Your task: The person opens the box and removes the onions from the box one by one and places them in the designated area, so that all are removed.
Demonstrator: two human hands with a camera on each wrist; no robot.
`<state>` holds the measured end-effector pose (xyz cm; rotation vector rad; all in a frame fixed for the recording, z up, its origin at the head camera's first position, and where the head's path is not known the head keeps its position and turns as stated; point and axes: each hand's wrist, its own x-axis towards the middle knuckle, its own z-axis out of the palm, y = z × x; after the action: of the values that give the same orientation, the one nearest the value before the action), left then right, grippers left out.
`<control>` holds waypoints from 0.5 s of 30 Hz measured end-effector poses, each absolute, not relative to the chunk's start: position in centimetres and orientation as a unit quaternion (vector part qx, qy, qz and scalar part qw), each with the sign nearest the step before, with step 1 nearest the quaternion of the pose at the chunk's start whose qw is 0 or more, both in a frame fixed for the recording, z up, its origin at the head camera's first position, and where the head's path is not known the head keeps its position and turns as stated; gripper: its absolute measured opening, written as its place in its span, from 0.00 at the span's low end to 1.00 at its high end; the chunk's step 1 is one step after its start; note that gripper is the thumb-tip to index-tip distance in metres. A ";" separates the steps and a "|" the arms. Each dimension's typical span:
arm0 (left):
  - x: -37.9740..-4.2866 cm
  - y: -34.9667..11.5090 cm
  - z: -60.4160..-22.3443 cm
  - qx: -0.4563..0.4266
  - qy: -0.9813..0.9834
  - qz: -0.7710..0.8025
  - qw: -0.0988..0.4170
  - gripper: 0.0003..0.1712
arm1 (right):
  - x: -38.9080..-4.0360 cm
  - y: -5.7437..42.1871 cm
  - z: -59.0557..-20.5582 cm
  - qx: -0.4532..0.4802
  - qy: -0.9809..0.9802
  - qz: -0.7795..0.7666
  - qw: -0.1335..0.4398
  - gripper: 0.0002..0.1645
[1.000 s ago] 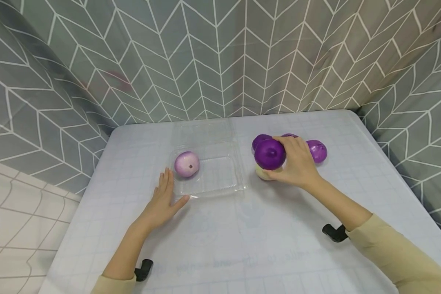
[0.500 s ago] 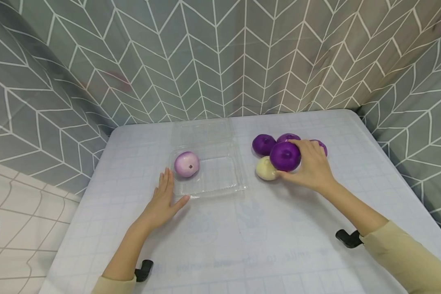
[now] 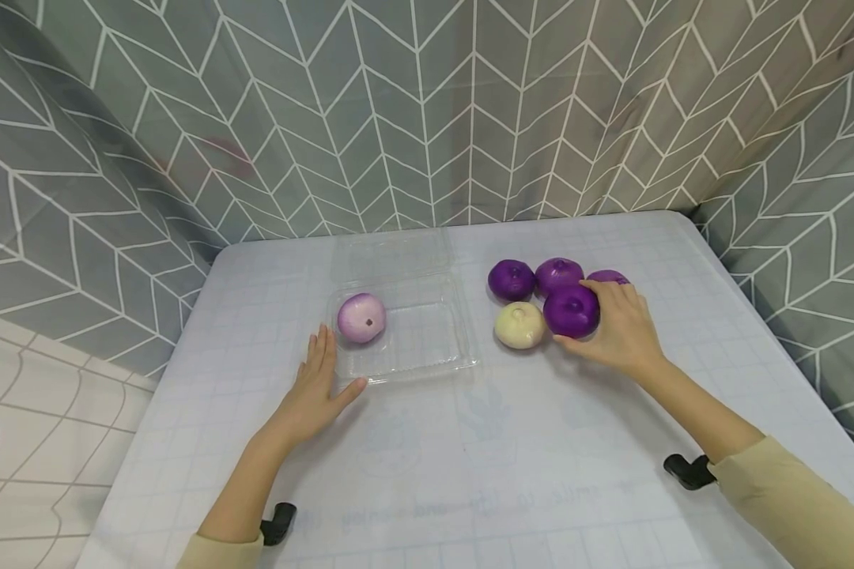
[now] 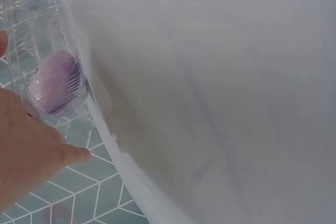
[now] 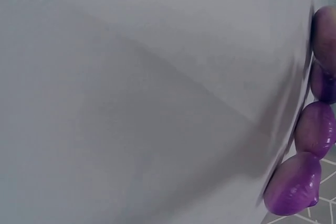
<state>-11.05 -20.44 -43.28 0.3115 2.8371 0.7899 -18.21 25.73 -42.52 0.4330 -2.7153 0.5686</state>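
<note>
My right hand [image 3: 619, 328] grips a dark purple onion [image 3: 572, 311] from its right side, low over the table, just right of a pale yellow onion [image 3: 519, 325]. Behind are more purple onions: a dark one [image 3: 511, 280], a brighter one [image 3: 558, 276] and one partly covered by the hand [image 3: 607, 276]. My left hand [image 3: 311, 399] lies with fingers extended along the left front corner of a clear plastic container [image 3: 427, 367]. A light purple onion [image 3: 361, 318] sits in the container's left part. The left wrist view also shows this onion [image 4: 56, 82] through the plastic.
The container's clear lid [image 3: 391, 254] lies folded back toward the rear table edge. A pale patterned cloth covers the table [image 3: 413, 458]. Grey chevron curtains [image 3: 441, 118] hang behind and at the sides.
My right hand has carried the dark purple onion rightward and slightly down, away from the container, uncovering the pale yellow onion and the purple ones behind. My left hand has stayed put.
</note>
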 end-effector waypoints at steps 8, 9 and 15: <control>-11.1 -20.4 -43.3 0.105 0.955 0.263 0.090 0.59 | -18.0 26.3 -43.9 0.129 -0.968 0.183 0.109 0.57; -11.1 -20.4 -43.4 0.105 0.955 0.263 0.090 0.59 | -18.0 26.3 -44.0 0.127 -0.968 0.188 0.105 0.57; -11.2 -20.5 -43.5 0.107 0.955 0.261 0.089 0.58 | -17.8 26.3 -44.4 0.137 -0.967 0.186 0.104 0.57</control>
<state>-11.16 -20.51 -43.48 0.3178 2.8416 0.7765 -17.81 26.28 -44.39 0.4026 -2.8527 0.5479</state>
